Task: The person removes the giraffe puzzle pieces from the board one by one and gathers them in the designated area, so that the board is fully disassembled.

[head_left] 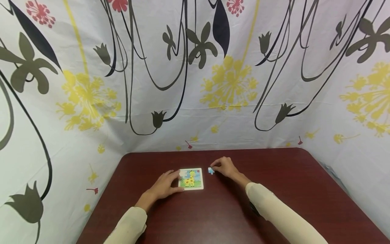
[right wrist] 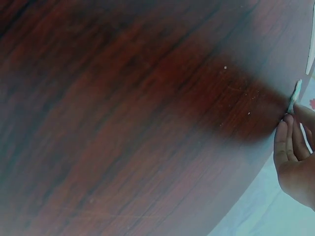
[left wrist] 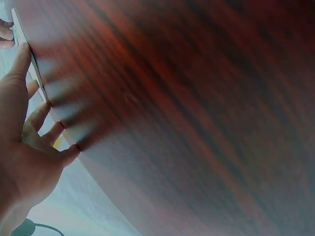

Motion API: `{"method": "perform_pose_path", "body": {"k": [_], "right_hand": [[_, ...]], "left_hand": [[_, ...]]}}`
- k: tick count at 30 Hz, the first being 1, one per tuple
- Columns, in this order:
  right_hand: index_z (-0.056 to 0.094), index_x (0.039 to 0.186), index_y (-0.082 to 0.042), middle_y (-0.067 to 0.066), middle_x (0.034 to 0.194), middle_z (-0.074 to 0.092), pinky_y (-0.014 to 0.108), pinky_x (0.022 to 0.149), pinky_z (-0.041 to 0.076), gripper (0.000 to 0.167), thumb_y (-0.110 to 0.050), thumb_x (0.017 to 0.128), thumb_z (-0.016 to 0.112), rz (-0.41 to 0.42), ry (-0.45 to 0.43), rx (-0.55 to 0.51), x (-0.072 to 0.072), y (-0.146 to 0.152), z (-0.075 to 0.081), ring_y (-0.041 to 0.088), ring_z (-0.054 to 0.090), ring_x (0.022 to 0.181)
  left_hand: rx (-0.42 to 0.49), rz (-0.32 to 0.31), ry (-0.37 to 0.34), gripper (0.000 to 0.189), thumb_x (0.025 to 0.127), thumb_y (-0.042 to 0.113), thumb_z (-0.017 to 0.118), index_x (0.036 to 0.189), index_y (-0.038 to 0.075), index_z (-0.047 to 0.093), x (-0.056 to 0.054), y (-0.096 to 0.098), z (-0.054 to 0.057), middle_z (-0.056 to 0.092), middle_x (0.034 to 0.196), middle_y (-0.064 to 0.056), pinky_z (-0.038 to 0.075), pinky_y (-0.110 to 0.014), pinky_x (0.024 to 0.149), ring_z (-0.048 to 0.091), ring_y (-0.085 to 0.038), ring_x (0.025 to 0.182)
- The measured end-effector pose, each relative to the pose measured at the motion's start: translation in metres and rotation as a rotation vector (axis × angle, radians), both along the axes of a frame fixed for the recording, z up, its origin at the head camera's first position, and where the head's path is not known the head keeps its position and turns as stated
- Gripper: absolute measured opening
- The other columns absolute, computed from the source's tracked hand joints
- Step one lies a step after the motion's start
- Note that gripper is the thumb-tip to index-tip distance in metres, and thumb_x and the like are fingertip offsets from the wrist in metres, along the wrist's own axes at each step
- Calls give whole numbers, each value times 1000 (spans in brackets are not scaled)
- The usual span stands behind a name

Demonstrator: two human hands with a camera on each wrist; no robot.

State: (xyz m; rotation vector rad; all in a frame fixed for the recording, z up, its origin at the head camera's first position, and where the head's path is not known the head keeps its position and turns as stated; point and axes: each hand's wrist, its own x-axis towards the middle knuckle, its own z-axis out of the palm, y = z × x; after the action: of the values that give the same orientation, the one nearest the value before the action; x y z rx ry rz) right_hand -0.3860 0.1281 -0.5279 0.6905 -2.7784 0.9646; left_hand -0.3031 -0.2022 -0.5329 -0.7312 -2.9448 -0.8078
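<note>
A small square giraffe jigsaw puzzle (head_left: pixel 193 183) in a white frame lies on the dark red table. My left hand (head_left: pixel 165 184) holds it at its left side, thumb at the near edge and forefinger at the far edge. In the left wrist view the other fingers of this hand (left wrist: pixel 37 142) spread down to the tabletop. To the right of the frame, my right hand (head_left: pixel 225 167) pinches a light blue jigsaw piece (head_left: pixel 211 170) between thumb and fingers. The piece (right wrist: pixel 295 94) shows edge-on in the right wrist view, tilted and close over the table.
The wood-grain table (head_left: pixel 274 196) has rounded far corners. A white cloth (head_left: pixel 195 135) printed with flowers and stems hangs behind it and along both sides. The puzzle's frame edge (right wrist: pixel 311 54) shows at the right border of the right wrist view.
</note>
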Motion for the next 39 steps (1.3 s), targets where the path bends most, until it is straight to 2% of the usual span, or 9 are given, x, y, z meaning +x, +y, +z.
{"method": "perform_pose_path", "body": {"k": [18,30,34,39], "right_hand": [[83,101,-10,5,101,80,45,88,59,10,-9,91,81,14,-15,-3,-3,2,1,27,73,105],[82,105,-7,4,99,80,36,79,61,13,-11,93,80,100,-17,-43,-8,-5,9,18,76,92],[81,106,-4,7,99,80,33,76,61,13,-8,94,78,143,-28,-65,-8,-11,11,20,77,90],[81,106,-3,8,101,79,32,77,61,13,-7,94,77,188,-46,-82,-8,-19,12,20,76,91]], "left_hand": [[-7,-1,7,42,92,48,78,121,21,64,-1,-1,-3,47,158,-12,29,-67,116,38,-42,147],[-12,-4,7,42,92,49,77,120,22,64,-2,-2,-3,46,159,-11,28,-66,116,38,-42,147],[-12,-7,4,42,92,49,78,120,22,64,-1,-2,-2,46,159,-11,29,-66,116,38,-42,147],[-10,-9,1,42,92,48,78,121,21,64,-1,-2,0,44,160,-12,28,-67,116,37,-43,148]]}}
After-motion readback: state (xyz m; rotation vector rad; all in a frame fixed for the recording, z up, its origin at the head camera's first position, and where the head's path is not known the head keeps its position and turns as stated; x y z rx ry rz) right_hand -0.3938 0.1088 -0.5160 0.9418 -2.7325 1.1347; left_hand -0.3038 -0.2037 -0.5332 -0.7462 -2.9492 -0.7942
